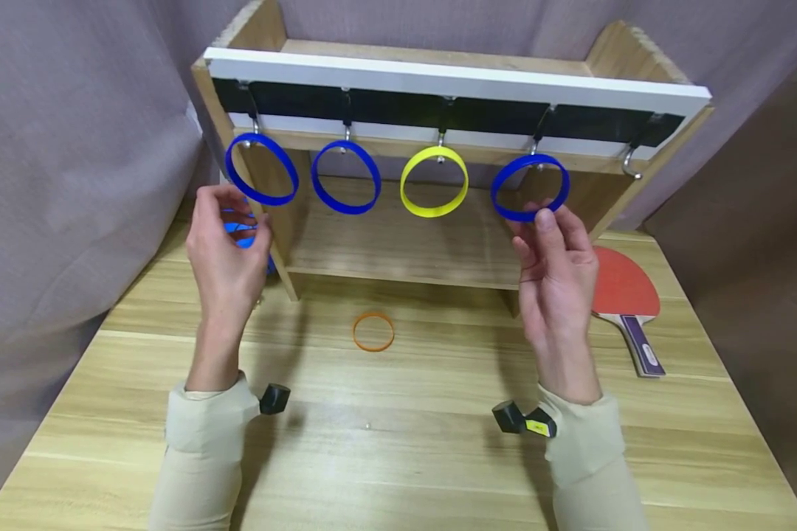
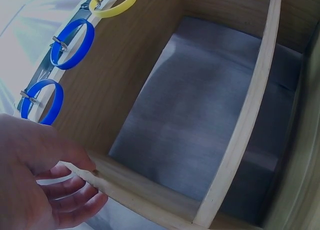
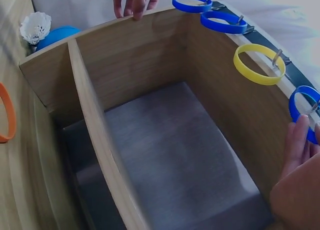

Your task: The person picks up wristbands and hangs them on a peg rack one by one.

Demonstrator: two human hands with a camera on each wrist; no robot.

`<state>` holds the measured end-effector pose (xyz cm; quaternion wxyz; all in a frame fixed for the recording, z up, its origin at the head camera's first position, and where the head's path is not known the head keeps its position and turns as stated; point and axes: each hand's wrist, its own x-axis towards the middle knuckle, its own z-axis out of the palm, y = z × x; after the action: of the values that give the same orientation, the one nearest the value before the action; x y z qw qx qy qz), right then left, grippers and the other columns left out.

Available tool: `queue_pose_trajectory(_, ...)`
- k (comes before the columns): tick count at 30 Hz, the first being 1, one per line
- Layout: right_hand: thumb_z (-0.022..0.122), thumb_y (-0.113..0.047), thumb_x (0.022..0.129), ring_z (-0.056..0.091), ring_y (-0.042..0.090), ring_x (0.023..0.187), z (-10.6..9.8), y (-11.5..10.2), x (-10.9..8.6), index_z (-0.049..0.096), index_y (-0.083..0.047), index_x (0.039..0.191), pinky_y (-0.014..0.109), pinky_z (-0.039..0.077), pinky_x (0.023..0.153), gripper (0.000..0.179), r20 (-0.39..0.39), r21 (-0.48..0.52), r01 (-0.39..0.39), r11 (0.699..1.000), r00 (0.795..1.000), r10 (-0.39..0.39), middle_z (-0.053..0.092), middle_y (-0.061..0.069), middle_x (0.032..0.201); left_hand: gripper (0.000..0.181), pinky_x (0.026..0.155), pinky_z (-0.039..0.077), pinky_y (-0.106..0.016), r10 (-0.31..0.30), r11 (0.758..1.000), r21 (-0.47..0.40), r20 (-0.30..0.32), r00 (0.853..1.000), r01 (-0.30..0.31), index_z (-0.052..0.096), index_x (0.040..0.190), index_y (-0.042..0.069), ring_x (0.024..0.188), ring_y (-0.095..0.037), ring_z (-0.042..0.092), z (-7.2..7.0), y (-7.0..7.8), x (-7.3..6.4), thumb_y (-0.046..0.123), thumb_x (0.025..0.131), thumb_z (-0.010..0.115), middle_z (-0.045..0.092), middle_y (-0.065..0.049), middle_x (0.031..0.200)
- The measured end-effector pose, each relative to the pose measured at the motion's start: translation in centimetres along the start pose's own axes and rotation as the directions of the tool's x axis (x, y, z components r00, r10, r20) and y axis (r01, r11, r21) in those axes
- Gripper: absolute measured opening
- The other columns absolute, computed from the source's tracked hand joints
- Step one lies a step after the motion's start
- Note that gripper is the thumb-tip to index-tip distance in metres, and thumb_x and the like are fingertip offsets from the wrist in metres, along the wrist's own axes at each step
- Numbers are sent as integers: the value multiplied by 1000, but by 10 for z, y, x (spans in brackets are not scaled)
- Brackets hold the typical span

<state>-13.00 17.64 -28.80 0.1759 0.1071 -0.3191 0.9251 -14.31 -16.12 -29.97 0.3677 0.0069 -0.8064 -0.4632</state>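
Observation:
My right hand (image 1: 558, 280) pinches the lower edge of a blue silicone wristband (image 1: 501, 181) between thumb and fingers. The band's top loops over the fourth hook of a white-and-black rail (image 1: 398, 107). At the far left, my left hand (image 1: 226, 251) holds the front edge of the wooden shelf's side panel (image 2: 135, 205), thumb on one side and fingers on the other. Two more blue wristbands, a left one (image 1: 229, 166) and a second (image 1: 317, 184), and a yellow wristband (image 1: 435, 212) hang from the first three hooks. The rightmost hook (image 1: 629, 164) is bare.
An orange wristband (image 1: 392, 333) lies flat on the wooden table (image 1: 425, 472) before the shelf. A red table tennis bat (image 1: 627, 284) lies at the right. Behind the left panel sit a blue object (image 3: 57, 37) and a white ruffled piece (image 3: 35, 27). Grey curtains surround the table.

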Motion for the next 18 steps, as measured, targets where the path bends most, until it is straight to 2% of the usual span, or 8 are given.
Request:
queue_pose_trajectory(6, 71, -33, 91, 58, 33, 109, -9, 9, -5, 44, 8, 136, 39, 60, 73, 66, 141, -149, -5, 989, 990, 26, 50, 28, 132, 31, 68, 58, -24, -5, 1000, -1, 1, 1000, 5, 54, 113, -1, 80, -10, 62, 0, 0, 0, 3, 85, 69, 58, -5, 98)
queue_pose_trajectory(8, 67, -43, 92, 57, 34, 109, -12, 12, -7, 44, 7, 135, 40, 60, 72, 70, 158, -180, -12, 984, 987, 41, 50, 27, 131, 31, 68, 58, -24, -5, 1000, -1, 1, 1000, 5, 54, 112, -1, 81, -11, 62, 0, 0, 0, 2, 85, 69, 57, -5, 98)
queue_pose_trajectory(11, 51, -54, 97, 61, 32, 98, -13, 17, -11, 52, 7, 125, 38, 60, 65, 68, 163, -315, -11, 949, 985, 65, 59, 24, 116, 31, 68, 58, -24, -6, 1000, -9, 0, 1000, 6, 54, 112, -2, 81, -11, 62, 1, 0, 0, 1, 85, 69, 57, -5, 99)
queue_pose_trajectory(13, 44, -55, 99, 65, 31, 83, -13, 20, -14, 58, 8, 113, 36, 58, 57, 66, 154, -426, -41, 904, 981, 117, 65, 21, 99, 31, 67, 57, -21, -5, 1000, -6, 1, 1000, 5, 54, 112, -1, 82, -11, 62, 0, 0, 0, 0, 85, 68, 58, -6, 99)
queue_pose_trajectory(14, 41, -54, 101, 65, 29, 74, -13, 22, -16, 59, 9, 107, 35, 57, 54, 66, 160, -491, -51, 870, 976, 147, 66, 21, 92, 31, 67, 57, -21, -4, 1000, -5, 2, 1000, 4, 54, 112, -1, 82, -11, 62, 0, 1, 0, 0, 85, 68, 58, -6, 99)
queue_pose_trajectory(16, 40, -48, 103, 63, 29, 63, -13, 27, -19, 61, 11, 99, 36, 55, 49, 63, 180, -618, -77, 782, 955, 236, 66, 20, 80, 31, 67, 57, -21, -1, 1000, 1, 2, 1000, 1, 54, 113, -1, 82, -11, 62, 0, 1, 0, 0, 85, 68, 58, -6, 100)
queue_pose_trajectory(18, 45, -41, 103, 62, 30, 59, -13, 36, -24, 63, 9, 95, 37, 56, 49, 54, 203, -740, -80, 668, 920, 335, 65, 19, 76, 31, 67, 57, -22, 0, 1000, 7, 4, 1000, 0, 54, 113, -1, 83, -10, 62, 0, 1, 0, 0, 85, 68, 58, -6, 100)
